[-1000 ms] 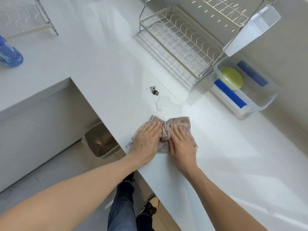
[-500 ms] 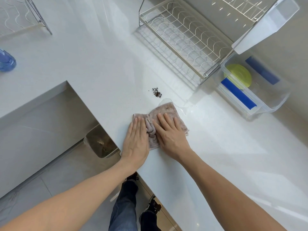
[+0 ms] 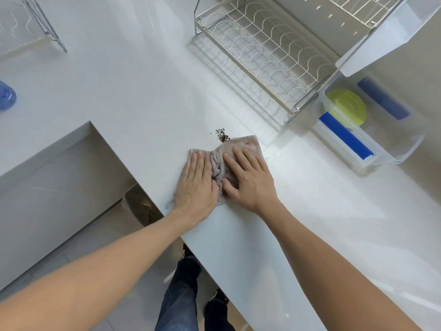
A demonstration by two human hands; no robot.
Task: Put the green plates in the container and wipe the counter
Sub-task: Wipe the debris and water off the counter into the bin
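A crumpled beige cloth (image 3: 241, 145) lies on the white counter (image 3: 143, 103). My left hand (image 3: 196, 185) and my right hand (image 3: 249, 177) press flat on it side by side, fingers stretched out. The cloth's far edge touches a small pile of dark crumbs (image 3: 222, 135). To the right stands a clear plastic container (image 3: 401, 149) with blue clips, and green plates (image 3: 347, 107) lie inside it.
A wire dish rack (image 3: 260, 51) stands behind the cloth, with a white tray (image 3: 386, 37) above the container. A second rack (image 3: 31, 32) and a blue bottle (image 3: 6, 95) are at the far left. A bin (image 3: 140, 206) sits on the floor below the counter edge.
Both hands have pushed the cloth away from me across the wet patch, up to the dark crumbs. The patch no longer shows in front of the cloth.
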